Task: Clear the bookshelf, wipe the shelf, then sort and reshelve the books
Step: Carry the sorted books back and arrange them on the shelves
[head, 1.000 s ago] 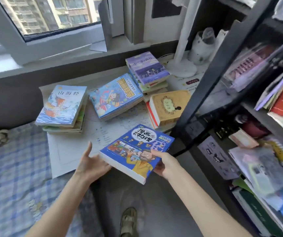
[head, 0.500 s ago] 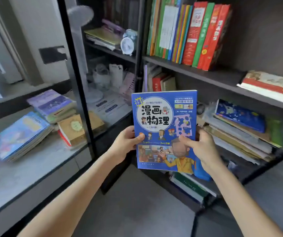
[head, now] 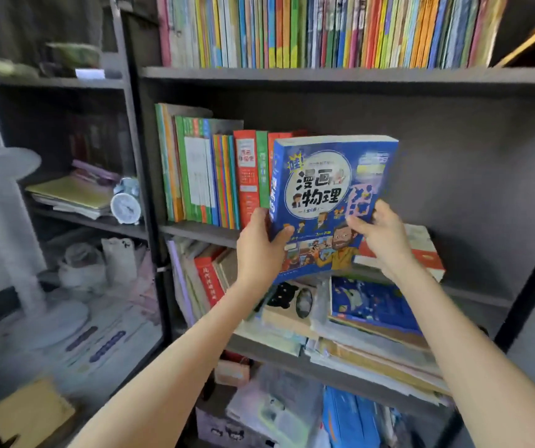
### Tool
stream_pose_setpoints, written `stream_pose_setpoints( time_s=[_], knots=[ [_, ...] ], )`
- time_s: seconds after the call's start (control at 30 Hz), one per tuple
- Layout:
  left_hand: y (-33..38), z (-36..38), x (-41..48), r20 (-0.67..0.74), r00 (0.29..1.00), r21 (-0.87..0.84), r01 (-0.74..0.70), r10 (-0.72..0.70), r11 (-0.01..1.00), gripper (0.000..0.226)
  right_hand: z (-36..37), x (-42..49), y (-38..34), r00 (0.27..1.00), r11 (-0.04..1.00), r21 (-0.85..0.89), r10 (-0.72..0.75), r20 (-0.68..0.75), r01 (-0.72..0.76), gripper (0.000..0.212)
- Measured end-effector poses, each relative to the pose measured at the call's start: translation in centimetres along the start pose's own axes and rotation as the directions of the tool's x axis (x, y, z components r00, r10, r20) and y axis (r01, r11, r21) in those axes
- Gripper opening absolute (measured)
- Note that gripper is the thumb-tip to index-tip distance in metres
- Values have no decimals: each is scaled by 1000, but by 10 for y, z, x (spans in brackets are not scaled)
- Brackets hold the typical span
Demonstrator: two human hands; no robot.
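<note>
The landmark here is the row of upright books [head: 208, 176] that stands on the middle shelf [head: 195, 229]. To the right of this row the shelf is open as far as the dark back wall [head: 469, 163]. Only one white and red book [head: 427, 250] lies flat in that room, further to the right and partly hidden behind the right hand [head: 379, 237].

The blue comic book [head: 331, 202] is held in the air just at the right end of the row. Its spine is close beside the last red spine, but whether they touch cannot be told. Its lower edge hangs below the front edge of the shelf, so it does not stand on the board. It is upright and a little tilted, with the cover facing the camera. The cover shows a white oval with large dark characters and a cartoon man in a yellow coat. The pale page edges show on top.

Both hands are clamped on this book. The left hand [head: 259, 247] grips the lower spine side with the thumb across the cover. The right hand pinches the lower right edge.

Above the row, a tightly packed line of thin colourful books [head: 324, 30] fills the upper shelf. Below the row lies an untidy pile of flat books and papers [head: 373, 334]. To the left of the row, past a black post [head: 137, 156], stands a small alarm clock [head: 126, 203].
</note>
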State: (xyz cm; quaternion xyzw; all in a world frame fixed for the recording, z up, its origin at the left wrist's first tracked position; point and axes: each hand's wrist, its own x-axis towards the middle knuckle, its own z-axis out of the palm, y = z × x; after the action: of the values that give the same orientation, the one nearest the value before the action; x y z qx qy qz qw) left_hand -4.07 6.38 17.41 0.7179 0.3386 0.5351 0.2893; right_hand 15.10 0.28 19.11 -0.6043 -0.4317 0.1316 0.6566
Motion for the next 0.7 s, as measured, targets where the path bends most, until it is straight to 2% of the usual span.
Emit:
stream_pose_setpoints(
  time_s=[0.13, 0.2, 0.27, 0.33, 0.4, 0.5, 0.53, 0.6, 0.7],
  knots=[
    [-14, 49, 55, -100, 994, 7, 53, -52, 999, 28, 16, 88, 7, 997, 998, -30, 48, 65, -46, 36],
    [-28, 73, 73, -104, 991, 0, 84, -84, 996, 26, 28, 121, 23, 989, 986, -130, 114, 91, -102, 40],
    [-40, 92, 88, -100, 991, 1, 85, -84, 996, 20, 37, 141, 46, 982, 956, -273, 148, 114, -113, 73],
    [-48, 104, 102, -104, 991, 24, 86, -84, 996, 18, 49, 135, 59, 954, 924, -364, 207, 217, -117, 105],
    [-54, 110, 114, -95, 991, 85, 99, -91, 991, 21, 65, 121, 74, 885, 911, -394, 281, 372, -123, 117],
    [-60, 111, 128, -18, 997, 187, 76, -74, 979, 30, 89, 112, 101, 889, 913, -403, 130, 440, 65, 136],
    [-59, 110, 131, 26, 997, 243, 71, -79, 967, 35, 94, 115, 103, 897, 915, -394, 102, 430, 85, 132],
    [-58, 112, 137, 145, 982, 403, 57, -125, 914, 40, 98, 127, 105, 901, 943, -330, 115, 419, 33, 119],
    [-65, 113, 148, 251, 946, 507, 52, -206, 860, 33, 97, 143, 108, 893, 955, -294, 105, 438, 32, 117]
  ],
)
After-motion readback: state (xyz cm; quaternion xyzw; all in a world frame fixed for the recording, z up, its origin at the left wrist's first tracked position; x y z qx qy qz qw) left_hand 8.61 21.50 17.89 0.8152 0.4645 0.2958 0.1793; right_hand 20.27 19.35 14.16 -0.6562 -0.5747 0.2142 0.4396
